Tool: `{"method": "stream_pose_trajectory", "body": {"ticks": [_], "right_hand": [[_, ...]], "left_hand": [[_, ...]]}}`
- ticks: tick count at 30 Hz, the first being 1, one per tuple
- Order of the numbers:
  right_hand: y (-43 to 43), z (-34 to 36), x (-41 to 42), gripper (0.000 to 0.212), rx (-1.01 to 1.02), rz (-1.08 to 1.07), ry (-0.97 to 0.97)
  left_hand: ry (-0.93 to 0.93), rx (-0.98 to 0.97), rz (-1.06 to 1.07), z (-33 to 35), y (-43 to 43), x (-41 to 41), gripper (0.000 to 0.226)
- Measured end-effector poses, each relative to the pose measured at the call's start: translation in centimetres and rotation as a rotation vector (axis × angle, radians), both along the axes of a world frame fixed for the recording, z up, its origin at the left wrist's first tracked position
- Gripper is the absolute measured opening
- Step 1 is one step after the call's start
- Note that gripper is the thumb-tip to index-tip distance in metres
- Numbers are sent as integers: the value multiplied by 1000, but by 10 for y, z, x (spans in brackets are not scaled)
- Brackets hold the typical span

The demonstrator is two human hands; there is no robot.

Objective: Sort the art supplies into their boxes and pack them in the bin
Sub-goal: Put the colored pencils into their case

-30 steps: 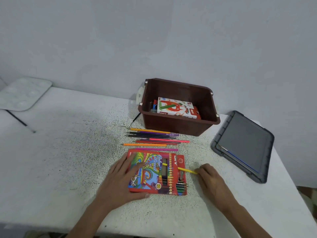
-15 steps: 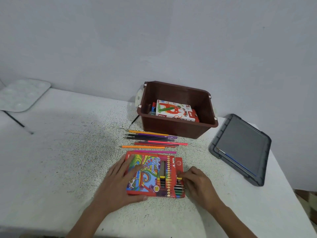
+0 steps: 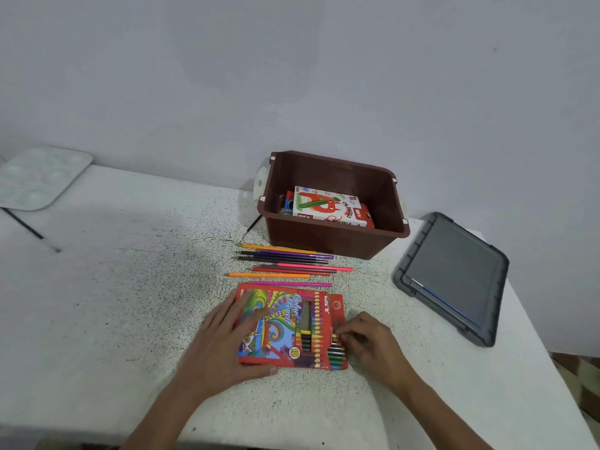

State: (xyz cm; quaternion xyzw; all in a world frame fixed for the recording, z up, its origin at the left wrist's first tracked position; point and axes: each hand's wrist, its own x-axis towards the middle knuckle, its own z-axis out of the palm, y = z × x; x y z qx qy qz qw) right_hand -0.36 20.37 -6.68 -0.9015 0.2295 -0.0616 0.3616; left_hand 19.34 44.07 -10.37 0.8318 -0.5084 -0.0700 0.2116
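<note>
Tabletop [image 3: 130,303]: pencil box [image 3: 292,326] flat under left grip [image 3: 224,349].

We see a white table [image 3: 97,319] whose top is covered with fine black speckles, thicker near the middle. It stands against a plain pale grey wall [image 3: 292,76]. On the right part of the table lies a flat dark grey lid [image 3: 454,274] with a ribbed rim, turned at an angle. At the lower right corner, a small brownish patch of floor [image 3: 586,378] shows.
</note>
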Motion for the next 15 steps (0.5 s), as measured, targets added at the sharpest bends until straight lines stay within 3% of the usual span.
{"method": "stream_pose_trajectory", "body": {"ticks": [8,15], "right_hand": [[-4,-1,-1,30,64,-49,-69],[3,-7,0,30,93,-115,-99]], "left_hand": [[12,-83,-4,-3,1,0,93],[87,-291,188,11,-9,16,42]]}}
